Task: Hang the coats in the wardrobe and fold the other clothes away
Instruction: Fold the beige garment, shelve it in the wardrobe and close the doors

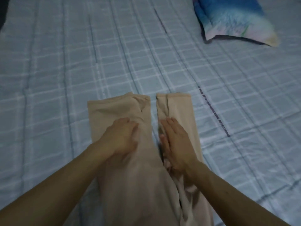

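A pair of beige trousers lies flat on the bed, its two leg ends pointing away from me with a narrow gap between them. My left hand presses flat on the left leg, fingers spread. On the right leg my right hand rests with straight fingers along the inner edge. The fabric near me is bunched and wrinkled between my forearms.
The bed is covered by a pale blue checked quilt. A blue and pastel pillow lies at the far right corner. A dark edge shows at the far left.
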Demonstrator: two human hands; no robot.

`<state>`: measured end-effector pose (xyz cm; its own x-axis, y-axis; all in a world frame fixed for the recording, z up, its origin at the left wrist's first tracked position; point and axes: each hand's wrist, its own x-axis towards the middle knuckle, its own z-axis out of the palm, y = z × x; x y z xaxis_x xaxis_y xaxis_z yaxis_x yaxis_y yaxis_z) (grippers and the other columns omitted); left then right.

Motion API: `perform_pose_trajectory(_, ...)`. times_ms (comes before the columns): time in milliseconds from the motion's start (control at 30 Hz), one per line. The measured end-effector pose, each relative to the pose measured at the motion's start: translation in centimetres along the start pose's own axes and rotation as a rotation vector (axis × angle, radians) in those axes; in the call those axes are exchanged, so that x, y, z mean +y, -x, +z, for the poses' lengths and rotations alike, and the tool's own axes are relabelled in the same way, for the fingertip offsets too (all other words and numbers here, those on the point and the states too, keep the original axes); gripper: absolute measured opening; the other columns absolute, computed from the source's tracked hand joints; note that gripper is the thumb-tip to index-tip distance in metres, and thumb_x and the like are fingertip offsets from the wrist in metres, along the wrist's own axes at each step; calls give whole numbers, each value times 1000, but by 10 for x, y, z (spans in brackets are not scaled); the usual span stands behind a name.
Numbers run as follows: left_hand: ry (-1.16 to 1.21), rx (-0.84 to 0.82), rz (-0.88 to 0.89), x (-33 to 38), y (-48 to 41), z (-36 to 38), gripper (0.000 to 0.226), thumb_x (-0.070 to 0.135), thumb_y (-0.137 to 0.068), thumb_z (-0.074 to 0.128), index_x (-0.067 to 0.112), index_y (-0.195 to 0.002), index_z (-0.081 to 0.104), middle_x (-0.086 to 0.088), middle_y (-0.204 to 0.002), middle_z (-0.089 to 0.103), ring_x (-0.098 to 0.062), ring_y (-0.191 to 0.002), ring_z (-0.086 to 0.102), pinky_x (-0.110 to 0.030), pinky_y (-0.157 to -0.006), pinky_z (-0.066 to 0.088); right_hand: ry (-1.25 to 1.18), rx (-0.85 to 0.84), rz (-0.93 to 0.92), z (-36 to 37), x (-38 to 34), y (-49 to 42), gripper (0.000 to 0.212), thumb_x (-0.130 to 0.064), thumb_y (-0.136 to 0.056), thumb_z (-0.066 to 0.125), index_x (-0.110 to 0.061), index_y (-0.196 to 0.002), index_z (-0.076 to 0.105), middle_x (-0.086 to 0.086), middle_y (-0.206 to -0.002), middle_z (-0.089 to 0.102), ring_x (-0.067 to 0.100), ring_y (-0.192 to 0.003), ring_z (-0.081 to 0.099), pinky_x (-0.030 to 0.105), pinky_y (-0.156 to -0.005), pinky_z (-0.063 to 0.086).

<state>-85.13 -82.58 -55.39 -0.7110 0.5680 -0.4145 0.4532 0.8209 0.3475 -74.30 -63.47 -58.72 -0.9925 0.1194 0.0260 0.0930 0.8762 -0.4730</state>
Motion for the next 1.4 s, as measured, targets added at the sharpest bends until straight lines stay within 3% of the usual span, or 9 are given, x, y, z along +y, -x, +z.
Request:
perform_pose_trajectory(200,356,249,118,58,-40,1,56,38,-78,47,22,-130,62,-5,-122,65,-27,-111,59,-37,-97,45,116,-3,203,-19,52,2,52,-33,-94,39,-15,-142,47,27,-147,40,47,-136,35,57,-105,40)
perform_pose_trajectory(433,-126,97,98,92,-77,8,61,31,-95,43,46,-151,22,4,-155,28,-32,-136,24,-49,-108,24,261,-234,186,-16,66,-13,79,-60,-85,11,-28,-156,19,22,-162,5,42,-150,4,52,-116,17)
perform_pose_trajectory(567,-50,16,63,90,-100,11,60,28,-90,47,49,-144,36,8,-151,36,-29,-129,28,-44,-104,24,240,-260,190,-12,69,-14,84,-65,-80,6,-32,-157,8,18,-164,-4,37,-151,-5,49,-119,9)
perform_pose_trajectory(733,-24,196,86,93,-94,8,54,18,-88,50,37,-138,50,11,-149,41,-25,-125,33,-42,-97,27,178,-224,192,-22,67,-14,70,-52,-98,43,-33,-157,9,15,-164,-6,36,-151,-5,48,-119,9)
perform_pose_trajectory(867,9,366,92,81,-86,2,59,21,-85,46,31,-144,46,11,-151,40,-26,-124,34,-45,-100,35,151,-101,87,-21,58,-11,63,-52,-99,37,-32,-156,17,15,-165,0,37,-151,0,50,-118,14)
perform_pose_trajectory(1000,-156,191,-15,71,-85,6,46,31,-94,45,30,-140,44,7,-152,35,-27,-133,29,-45,-95,31,124,-168,140,-10,49,-7,68,-61,-93,20,-34,-156,14,15,-165,-5,37,-151,-3,49,-120,13)
perform_pose_trajectory(1200,-205,370,100,70,-66,24,34,35,-93,53,29,-126,61,-3,-145,48,-32,-128,40,-46,-90,34,-114,32,295,-20,53,-8,46,-25,-101,37,-11,-145,38,17,-129,51,32,-113,48,38,-96,40)
perform_pose_trajectory(1300,-305,372,196,73,-61,33,34,36,-92,52,28,-124,63,-1,-140,54,-31,-122,48,-47,-88,37,-80,-28,275,-28,58,-22,49,-8,-95,48,-11,-143,40,18,-116,53,33,-104,49,31,-79,34)
perform_pose_trajectory(1400,-366,291,174,74,-60,35,47,42,-91,33,28,-127,60,-1,-141,53,-32,-125,46,-49,-91,38,10,-86,190,-23,52,-32,57,-8,-87,56,-18,-142,44,19,-120,49,36,-106,46,39,-88,42)
